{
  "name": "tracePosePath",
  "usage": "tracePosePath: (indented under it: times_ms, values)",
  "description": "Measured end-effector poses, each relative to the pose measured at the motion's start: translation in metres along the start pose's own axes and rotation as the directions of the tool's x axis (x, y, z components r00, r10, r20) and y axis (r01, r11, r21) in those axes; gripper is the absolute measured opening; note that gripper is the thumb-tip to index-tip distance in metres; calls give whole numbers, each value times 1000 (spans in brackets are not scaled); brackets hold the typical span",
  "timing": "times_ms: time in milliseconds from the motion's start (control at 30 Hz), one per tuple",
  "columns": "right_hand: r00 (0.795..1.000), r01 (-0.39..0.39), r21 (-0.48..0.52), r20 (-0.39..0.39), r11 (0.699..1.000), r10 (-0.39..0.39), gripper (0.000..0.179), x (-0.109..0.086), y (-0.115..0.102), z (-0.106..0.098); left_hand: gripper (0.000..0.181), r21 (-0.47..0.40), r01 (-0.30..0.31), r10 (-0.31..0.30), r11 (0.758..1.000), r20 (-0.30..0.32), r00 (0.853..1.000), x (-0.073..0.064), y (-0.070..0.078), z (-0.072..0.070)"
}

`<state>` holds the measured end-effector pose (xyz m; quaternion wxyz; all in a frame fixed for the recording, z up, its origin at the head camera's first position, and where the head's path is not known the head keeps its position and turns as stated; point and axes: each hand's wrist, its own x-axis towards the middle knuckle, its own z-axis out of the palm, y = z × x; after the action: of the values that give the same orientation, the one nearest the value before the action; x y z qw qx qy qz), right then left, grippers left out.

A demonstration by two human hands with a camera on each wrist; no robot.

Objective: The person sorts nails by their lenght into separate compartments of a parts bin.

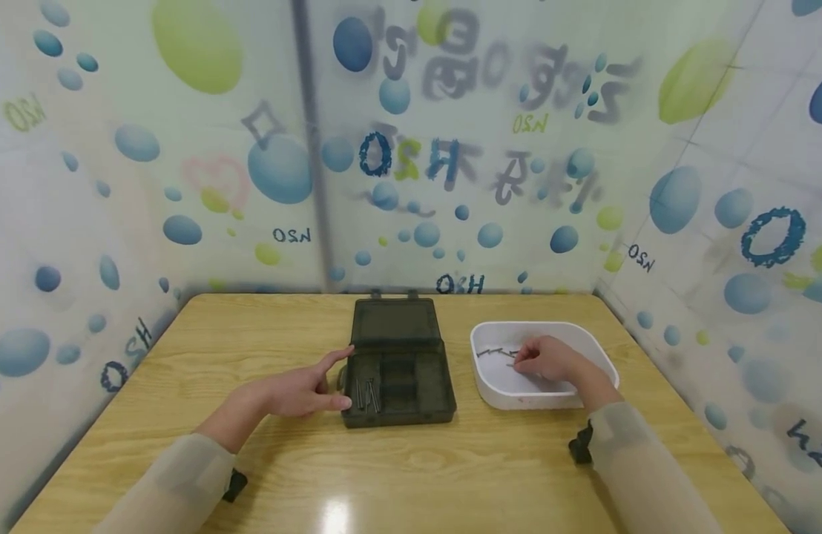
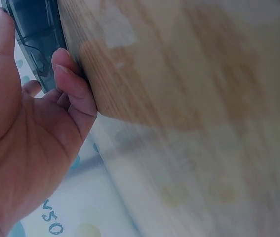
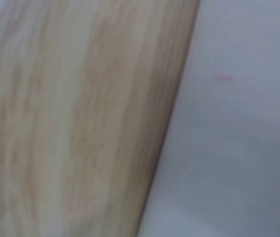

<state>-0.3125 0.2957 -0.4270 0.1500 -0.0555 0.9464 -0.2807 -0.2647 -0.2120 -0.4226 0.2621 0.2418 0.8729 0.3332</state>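
Metal pins (image 1: 494, 351): lay strewn toward the left of the white tray (image 1: 518, 402); might've been screws, too tiny for me to tell. A few others sat slanted in the box's (image 1: 434, 389) left compartment.
Pin weight: next to nothing, I figured, so a light touch would've done.
Pin feel: looked stiff and tough, hardly fragile, but probably slick and keen to roll.
Pin hold: my pick was mid-shaft, between thumb and index tips. For one lying flat, I'd have tipped up an end first.
Right hand: that hand (image 1: 551, 358) was down in the tray, thumb and fingertips bunched together beside the pins. Couldn't tell if one was pinched in there, since the knuckles blocked it.
Left hand: this one (image 1: 299, 391) had thumb and index spread along the box's left side, thumb at the near corner, index up by the hinge. More steadying than clutching, imo.
Box: dark, looked like thin rigid plastic, lid (image 1: 394, 322) laid back. Seemed light enough to skid on the table (image 1: 271, 475), so the side walls were the spot to brace, not the lid.
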Motion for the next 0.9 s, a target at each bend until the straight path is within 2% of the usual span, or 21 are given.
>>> tracePosePath:
  times_ms: [200, 400, 500, 700, 900]
  values:
    - [999, 42, -23, -22, 999, -42, 6, -8, -9, -2, 104, 8, -3, 3, 1000, -5, 1000, 1, -2, 1]
    - [988, 140, 8, -65, 990, -139, 20, -15, -17, 1, 105, -8, 15, -15, 1000, -4, 1000, 0, -1, 1]
    - [981, 179, 58, -85, 982, -174, 23, -19, -21, 3, 105, -6, 18, -18, 1000, -5, 1000, 0, 0, 0]
    - [976, 208, 202, -112, 957, -188, 26, -27, -37, 7, 104, -2, 22, -22, 1000, -5, 1000, 0, 0, 0]
    - [953, 294, 259, -153, 920, -262, 23, -30, -57, 12, 105, -8, 23, -23, 1000, -1, 1000, 0, 0, 1]
